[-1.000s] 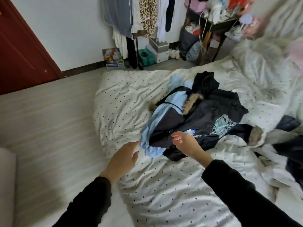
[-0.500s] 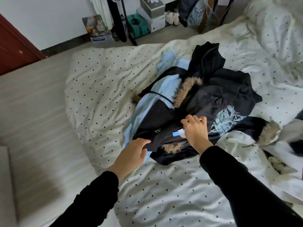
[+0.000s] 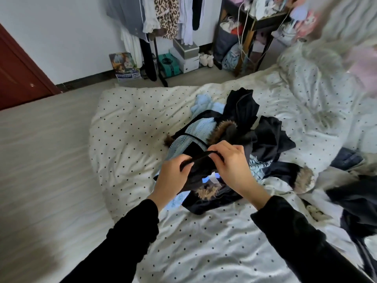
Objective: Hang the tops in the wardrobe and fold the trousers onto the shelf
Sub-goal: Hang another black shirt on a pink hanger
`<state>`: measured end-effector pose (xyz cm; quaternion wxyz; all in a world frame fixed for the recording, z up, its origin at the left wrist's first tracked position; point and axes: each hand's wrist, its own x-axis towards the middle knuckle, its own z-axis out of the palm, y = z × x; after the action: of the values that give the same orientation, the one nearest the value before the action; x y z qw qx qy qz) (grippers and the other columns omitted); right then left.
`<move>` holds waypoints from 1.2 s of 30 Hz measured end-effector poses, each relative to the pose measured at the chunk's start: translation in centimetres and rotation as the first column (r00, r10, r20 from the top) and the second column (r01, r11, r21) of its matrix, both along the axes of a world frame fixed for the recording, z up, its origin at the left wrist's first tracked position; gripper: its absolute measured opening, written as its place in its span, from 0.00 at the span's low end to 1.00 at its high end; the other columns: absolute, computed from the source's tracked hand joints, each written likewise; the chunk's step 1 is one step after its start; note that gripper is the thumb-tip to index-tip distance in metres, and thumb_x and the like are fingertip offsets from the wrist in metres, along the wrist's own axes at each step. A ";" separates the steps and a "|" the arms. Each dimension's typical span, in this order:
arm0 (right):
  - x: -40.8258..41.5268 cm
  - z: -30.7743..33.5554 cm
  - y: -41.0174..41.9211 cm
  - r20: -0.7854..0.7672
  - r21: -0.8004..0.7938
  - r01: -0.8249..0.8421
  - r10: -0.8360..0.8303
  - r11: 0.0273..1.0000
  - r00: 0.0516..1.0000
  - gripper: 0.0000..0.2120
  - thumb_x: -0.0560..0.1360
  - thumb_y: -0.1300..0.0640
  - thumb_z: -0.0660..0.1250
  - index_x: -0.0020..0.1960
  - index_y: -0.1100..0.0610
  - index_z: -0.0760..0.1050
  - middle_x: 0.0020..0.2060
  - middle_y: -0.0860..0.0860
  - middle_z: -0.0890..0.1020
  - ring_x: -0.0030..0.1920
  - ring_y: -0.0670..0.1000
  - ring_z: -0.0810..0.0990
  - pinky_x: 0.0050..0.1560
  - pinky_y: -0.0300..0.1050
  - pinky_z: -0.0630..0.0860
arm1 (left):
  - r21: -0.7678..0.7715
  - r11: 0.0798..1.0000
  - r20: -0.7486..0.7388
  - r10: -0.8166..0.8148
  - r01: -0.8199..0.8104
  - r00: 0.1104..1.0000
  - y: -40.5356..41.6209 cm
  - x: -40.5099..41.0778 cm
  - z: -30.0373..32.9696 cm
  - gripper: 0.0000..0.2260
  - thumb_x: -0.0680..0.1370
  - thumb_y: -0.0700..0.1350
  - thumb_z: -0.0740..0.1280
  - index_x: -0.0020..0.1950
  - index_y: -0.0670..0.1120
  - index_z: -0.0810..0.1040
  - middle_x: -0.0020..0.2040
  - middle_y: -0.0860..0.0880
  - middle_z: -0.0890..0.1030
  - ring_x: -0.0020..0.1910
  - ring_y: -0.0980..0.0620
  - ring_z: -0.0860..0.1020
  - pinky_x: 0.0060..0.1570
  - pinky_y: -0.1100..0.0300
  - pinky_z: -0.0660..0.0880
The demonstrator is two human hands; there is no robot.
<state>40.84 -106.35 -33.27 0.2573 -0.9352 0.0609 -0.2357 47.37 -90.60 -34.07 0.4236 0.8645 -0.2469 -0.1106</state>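
Both hands have come together now: the left hand, which was reaching across the bed a moment ago, has joined the right hand on the thin black garment at the top of the heap. Each hand pinches its upper edge, thumbs in front, and the edge runs left to right between them, left end a touch lower. It sits just above the pile of dark, fur-trimmed and pale blue clothes on the white polka-dot bed cover. Top or trousers? Can't tell yet. A white and blue tag peeks out beneath, its print unreadable. The clothes rail with hanging garments stands well beyond the bed, straight ahead.
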 end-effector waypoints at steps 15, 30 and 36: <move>4.9 17.7 18.4 -0.073 -0.175 -0.094 0.082 0.980 0.994 0.12 0.70 0.67 0.67 0.51 0.56 0.80 0.50 0.54 0.78 0.47 0.61 0.79 0.48 0.48 0.65 | -0.162 0.923 0.279 0.383 -0.350 0.881 28.1 -0.8 20.4 0.06 0.76 0.36 0.67 0.47 0.44 0.83 0.39 0.53 0.82 0.38 0.65 0.78 0.41 0.71 0.70; -3.5 20.1 54.4 -0.494 -0.210 -0.807 0.652 0.552 0.575 0.09 0.74 0.60 0.64 0.49 0.52 0.81 0.49 0.49 0.83 0.54 0.53 0.78 0.56 0.44 0.70 | 0.194 0.619 0.185 0.739 -0.761 0.648 61.9 -22.0 13.7 0.06 0.77 0.39 0.65 0.48 0.44 0.83 0.39 0.53 0.79 0.37 0.57 0.73 0.39 0.79 0.64; -9.6 19.5 67.0 -0.515 -0.078 -0.935 0.790 0.345 0.334 0.10 0.73 0.62 0.63 0.48 0.54 0.82 0.42 0.47 0.83 0.46 0.48 0.79 0.39 0.34 0.69 | 0.255 0.400 0.139 0.886 -0.880 0.443 71.4 -32.5 11.8 0.06 0.77 0.38 0.66 0.51 0.42 0.82 0.44 0.49 0.80 0.45 0.51 0.75 0.43 0.67 0.64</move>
<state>31.23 -39.38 -13.73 0.1482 -0.8712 -0.4508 0.1259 14.92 -19.17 -22.23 0.2886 0.9145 0.2698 0.0869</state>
